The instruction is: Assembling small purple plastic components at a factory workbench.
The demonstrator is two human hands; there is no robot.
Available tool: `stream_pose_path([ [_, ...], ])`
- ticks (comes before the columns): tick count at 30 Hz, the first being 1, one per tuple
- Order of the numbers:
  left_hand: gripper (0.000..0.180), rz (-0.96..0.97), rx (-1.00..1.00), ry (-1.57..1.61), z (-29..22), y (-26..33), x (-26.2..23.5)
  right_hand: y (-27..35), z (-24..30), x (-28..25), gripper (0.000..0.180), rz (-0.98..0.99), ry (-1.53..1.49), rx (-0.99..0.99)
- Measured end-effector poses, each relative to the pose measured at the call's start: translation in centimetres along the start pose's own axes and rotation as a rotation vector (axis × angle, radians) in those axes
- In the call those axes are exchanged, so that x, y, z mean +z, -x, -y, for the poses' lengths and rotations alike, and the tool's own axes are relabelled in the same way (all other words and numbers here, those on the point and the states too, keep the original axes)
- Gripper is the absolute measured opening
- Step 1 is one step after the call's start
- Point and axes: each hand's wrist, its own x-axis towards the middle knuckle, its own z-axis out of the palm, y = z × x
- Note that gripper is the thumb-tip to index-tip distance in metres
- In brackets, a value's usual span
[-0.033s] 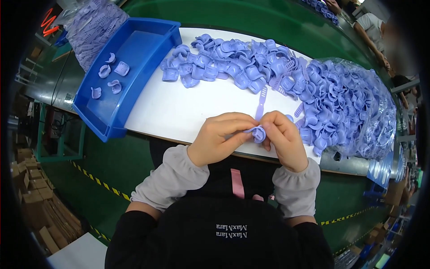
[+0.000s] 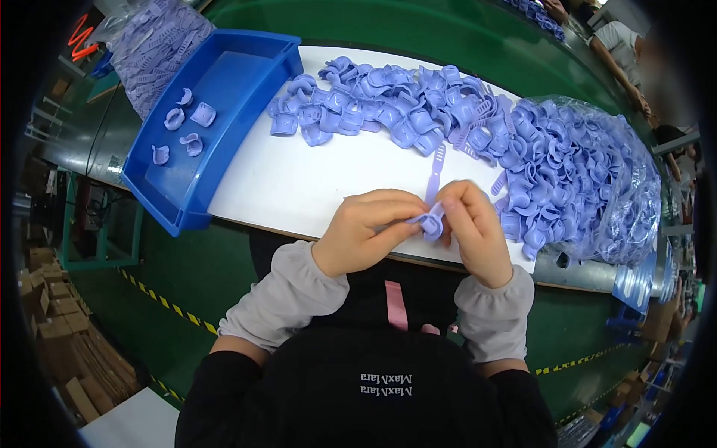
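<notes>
Near the table's front edge, my left hand [image 2: 367,230] pinches a small curved lavender plastic piece [image 2: 431,226] between thumb and fingers. My right hand [image 2: 476,230] is closed on the other side of the same piece, thumb and index finger at its upper right end. The fingers hide part of the piece. Just beyond my fingertips, a flat slotted lavender strap [image 2: 435,175] lies on the white board [image 2: 358,168]. A heap of curved lavender pieces [image 2: 388,112] spreads across the far side of the board.
At the left, a blue tray [image 2: 216,160] holds several curved pieces. Behind it stands a clear bag of slotted straps [image 2: 160,52]. An open plastic bag of curved pieces [image 2: 582,179] spills onto the board's right end. Another person's arm [image 2: 620,71] shows at far right.
My right thumb and index finger have shifted slightly upward at the piece, exposing more of its upper right end. My left hand stays in place.
</notes>
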Motion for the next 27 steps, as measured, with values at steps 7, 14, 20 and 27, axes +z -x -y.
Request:
stream_pose_path([
  [7,0.019,-0.147,0.039,0.012,0.3,0.3,0.5,0.0,-0.1,1.0,0.016,-0.196,0.172,-0.090],
  [14,0.018,-0.230,-0.026,-0.173,0.0,0.7,0.3,0.6,-0.9,1.9,0.011,-0.115,0.118,-0.459],
  [20,0.019,-0.185,-0.395,0.586,0.9,0.2,-1.4,0.5,-1.0,2.0,0.025,-0.038,0.567,-0.813],
  [27,0.009,-0.134,-0.352,0.580,1.1,0.3,-1.3,0.0,-1.5,1.8,0.022,0.044,0.627,-0.783],
])
